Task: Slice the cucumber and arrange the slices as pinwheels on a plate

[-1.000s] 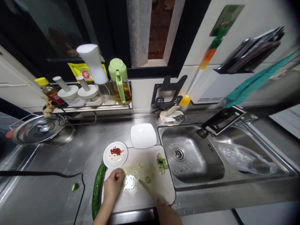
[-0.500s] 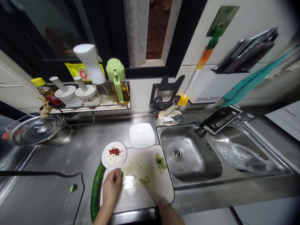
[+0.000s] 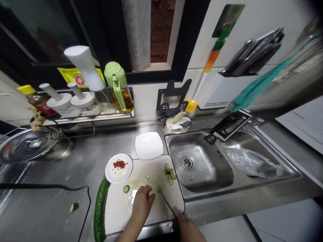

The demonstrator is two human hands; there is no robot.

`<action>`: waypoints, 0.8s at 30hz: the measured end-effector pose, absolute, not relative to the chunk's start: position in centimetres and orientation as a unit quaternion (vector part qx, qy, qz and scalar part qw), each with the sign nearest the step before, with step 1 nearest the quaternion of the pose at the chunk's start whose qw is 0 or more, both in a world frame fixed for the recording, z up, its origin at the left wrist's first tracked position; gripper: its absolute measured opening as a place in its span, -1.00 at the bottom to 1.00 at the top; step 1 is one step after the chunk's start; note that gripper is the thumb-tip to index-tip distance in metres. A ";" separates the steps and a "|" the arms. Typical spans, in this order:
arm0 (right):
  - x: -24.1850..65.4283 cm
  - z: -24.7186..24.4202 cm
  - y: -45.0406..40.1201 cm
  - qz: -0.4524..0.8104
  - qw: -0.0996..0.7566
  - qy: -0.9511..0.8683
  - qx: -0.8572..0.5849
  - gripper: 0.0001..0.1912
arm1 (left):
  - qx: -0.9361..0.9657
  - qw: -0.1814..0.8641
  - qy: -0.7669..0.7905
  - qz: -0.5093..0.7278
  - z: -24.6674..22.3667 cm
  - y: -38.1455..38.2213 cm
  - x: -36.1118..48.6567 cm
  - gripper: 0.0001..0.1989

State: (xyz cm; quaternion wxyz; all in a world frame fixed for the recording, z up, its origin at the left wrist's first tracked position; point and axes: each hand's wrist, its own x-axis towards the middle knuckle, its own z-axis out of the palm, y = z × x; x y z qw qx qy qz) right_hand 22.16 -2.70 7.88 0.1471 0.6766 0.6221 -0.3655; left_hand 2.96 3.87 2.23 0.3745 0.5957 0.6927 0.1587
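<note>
Gripping the knife [image 3: 168, 204] by its handle end, right hand [image 3: 189, 230] closed, blade tip at a small cucumber slice group [image 3: 158, 189] on the cutting board [image 3: 117, 215]. Left hand [image 3: 142, 201] over board, fingers bunched; can't tell if they pinch anything. Thicker cucumber piece [image 3: 126, 189] lies left of it, slice pile [image 3: 170, 175] near board's right edge, whole cucumber [image 3: 100, 210] along left edge, round plate [image 3: 111, 170] with red bits [image 3: 120, 164] at far-left corner.

The left hand [image 3: 144, 201] is now closer to the knife [image 3: 168, 204], leaving a cucumber piece [image 3: 126, 189] lying uncovered at lower centre-left.
</note>
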 end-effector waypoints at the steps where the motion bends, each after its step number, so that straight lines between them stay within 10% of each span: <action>1: 22.3 8.0 -2.5 -0.364 0.149 0.618 0.681 -0.35 | 0.596 0.375 0.692 0.161 2.3 4.0 3.2 -0.88; 24: 21.3 9.6 -0.4 -0.392 0.179 0.585 0.687 -0.44 | 0.555 0.402 0.710 0.163 2.2 5.3 3.3 -0.84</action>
